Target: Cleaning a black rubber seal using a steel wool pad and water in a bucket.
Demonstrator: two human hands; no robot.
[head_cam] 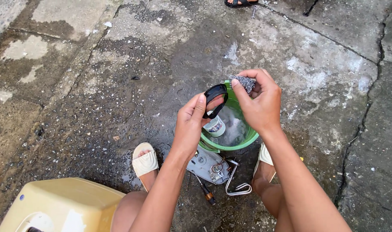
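Person squats over a green plastic bucket on wet, cracked concrete, both hands raised just above its rim. Left hand is clamped on a black curved plastic ring part, thumb pressing its near edge, part held tilted over the bucket's near-left side. Right hand has fingers closed on a wad of grey steel wool, held just beside the ring's upper end; cannot tell if the two touch. Inside the bucket: soapy water and a small white bottle lying toward the left wall. Just in front of the bucket, between the person's feet, a grey metal plate with wiring, a bent metal heating loop and a screwdriver with brown handle. Beige sandals on both feet, left one left of the bucket. Yellow plastic stool far left of the bucket, near the person. Another person's sandalled foot well beyond the bucket. Judgement: scrubbing goes best with the ring pinched firm, wool worked in short strokes along the curve, kept over the bucket so drips land in it.
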